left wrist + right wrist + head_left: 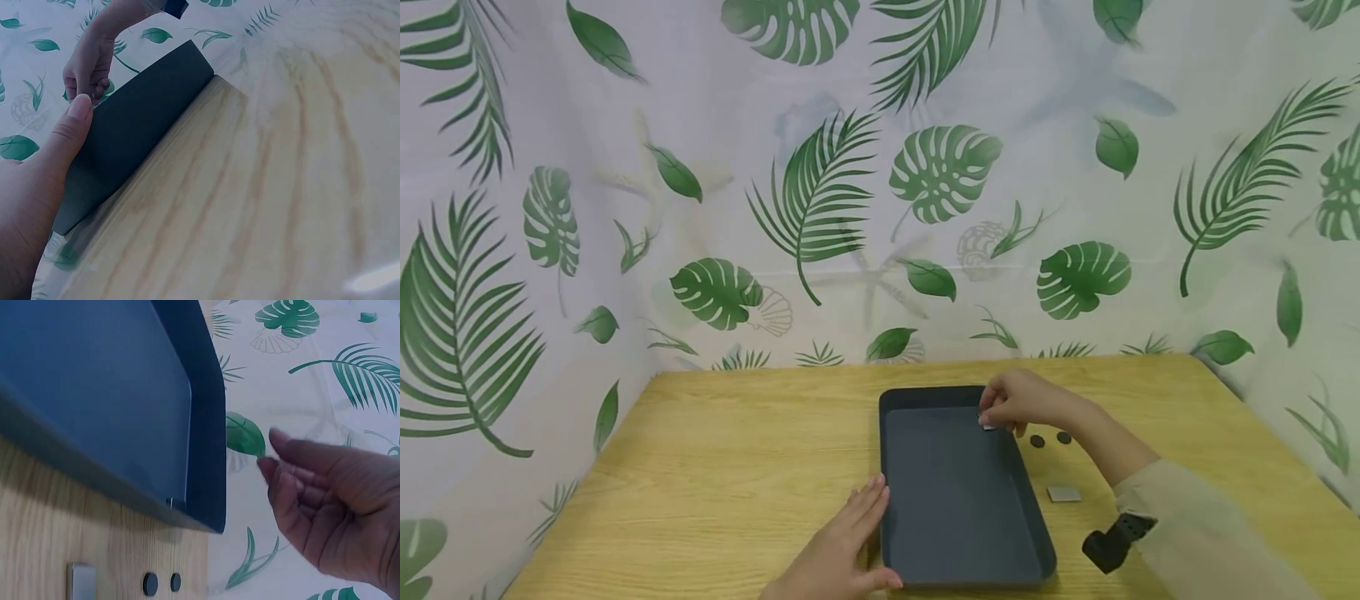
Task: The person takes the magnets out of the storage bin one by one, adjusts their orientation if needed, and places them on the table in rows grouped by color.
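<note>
A dark blue-grey rectangular tray (pixel 958 500) lies on the wooden table. My left hand (pixel 842 546) rests against its left side with fingers extended; the thumb (pixel 78 109) touches the rim in the left wrist view. My right hand (pixel 1026 400) is over the far right corner, its fingers loosely bent. In the right wrist view, the thumb and fingers of that hand (pixel 344 506) show nothing between them. A small silver piece (pixel 170 503) stands inside the tray's far right corner, just under the hand in the head view; most of it is hidden.
Right of the tray lie two small black discs (pixel 1037 441) and a silver rectangular block (pixel 1063 494). A black strap device (pixel 1120 540) is on the right wrist. A leaf-patterned curtain (pixel 820 275) hangs behind the table (pixel 737 467) and along its sides.
</note>
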A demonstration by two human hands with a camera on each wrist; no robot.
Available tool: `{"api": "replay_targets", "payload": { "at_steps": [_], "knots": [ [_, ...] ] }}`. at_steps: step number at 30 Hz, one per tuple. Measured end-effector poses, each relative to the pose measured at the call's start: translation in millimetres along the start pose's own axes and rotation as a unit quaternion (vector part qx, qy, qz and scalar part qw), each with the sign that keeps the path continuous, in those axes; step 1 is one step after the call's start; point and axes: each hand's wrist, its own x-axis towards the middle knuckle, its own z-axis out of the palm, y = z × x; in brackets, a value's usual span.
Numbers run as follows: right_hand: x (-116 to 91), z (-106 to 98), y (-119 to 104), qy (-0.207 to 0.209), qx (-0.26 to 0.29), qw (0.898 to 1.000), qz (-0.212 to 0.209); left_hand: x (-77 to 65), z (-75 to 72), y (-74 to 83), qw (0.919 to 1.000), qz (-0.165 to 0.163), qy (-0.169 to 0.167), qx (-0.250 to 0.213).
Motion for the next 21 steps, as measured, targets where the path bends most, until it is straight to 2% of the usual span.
{"api": "replay_targets", "payload": {
  "at_steps": [3,6,9,13,15,16,17,19,21],
  "knots": [
    [9.6,2.8,-5.7,0.028,0.017,0.997,0.069,0.2,-0.6,0.3,1.0,-0.002,0.0,-0.001],
    [17.7,9.7,-9.5,0.07,0.058,0.986,0.141,0.9,-0.1,0.3,1.0,-0.003,-0.002,-0.004],
    [22.6,21.9,-10.5,0.128,0.124,0.967,0.18,1.9,0.8,0.7,0.9999,-0.006,-0.009,-0.012],
    [26.1,43.2,-13.0,0.21,0.223,0.933,0.188,2.9,1.0,1.6,0.9996,-0.014,-0.015,-0.02],
    [29.1,53.9,-16.1,0.244,0.283,0.908,0.191,2.8,0.5,1.8,0.9996,-0.015,-0.012,-0.02],
    [30.6,58.5,-18.6,0.256,0.322,0.89,0.198,2.6,0.3,1.7,0.9997,-0.015,-0.009,-0.019],
    [32.4,62.8,-21.5,0.268,0.362,0.868,0.208,2.3,0.2,1.5,0.9998,-0.014,-0.007,-0.015],
    [36.7,70.8,-25.6,0.293,0.437,0.818,0.233,1.5,0.1,1.1,0.9998,-0.014,-0.002,-0.014],
    [41.3,78.6,-26.6,0.325,0.482,0.773,0.254,0.8,0.4,0.8,0.9998,-0.014,0.002,-0.014]
  ]
}}
